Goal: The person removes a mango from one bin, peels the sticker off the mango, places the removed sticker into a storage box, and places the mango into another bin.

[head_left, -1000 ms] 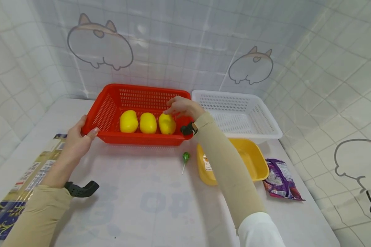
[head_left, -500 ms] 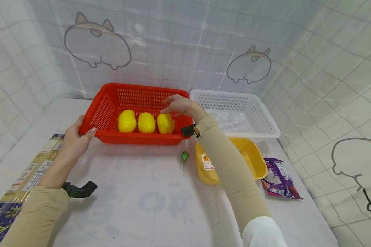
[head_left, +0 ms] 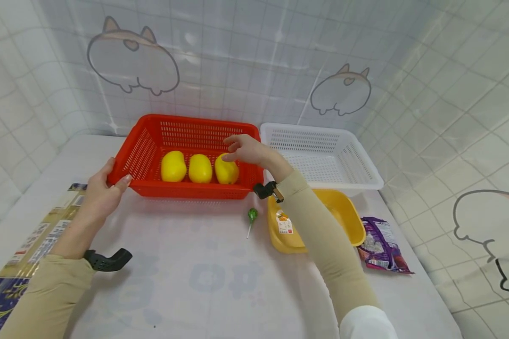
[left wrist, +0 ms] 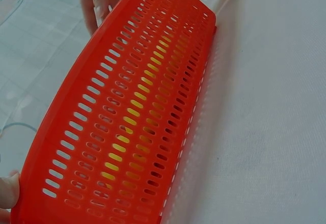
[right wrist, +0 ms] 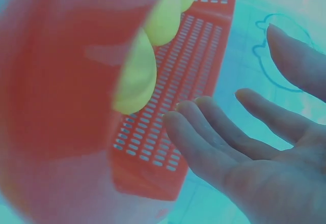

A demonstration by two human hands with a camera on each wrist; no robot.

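Note:
A red slotted basket (head_left: 186, 191) stands at the middle back of the table and holds three yellow fruits (head_left: 200, 168) in a row. My left hand (head_left: 103, 189) grips its near left corner, thumb on the front wall; one fingertip shows at the corner in the left wrist view (left wrist: 7, 191). My right hand (head_left: 245, 149) hovers over the rightmost fruit (head_left: 226, 170) with loose fingers and holds nothing. In the right wrist view the fingers (right wrist: 229, 132) are spread and straight beside the blurred basket wall (right wrist: 183, 71).
A white basket (head_left: 348, 162) stands to the right of the red one. In front of it are a yellow bowl (head_left: 348, 221), a green lollipop (head_left: 252, 215) and a purple packet (head_left: 381, 245). A flat printed package (head_left: 25, 249) lies at the left edge.
My right hand has let its fingers spread a little and its wrist has drifted nearer and to the right. The left hand and basket have stayed put.

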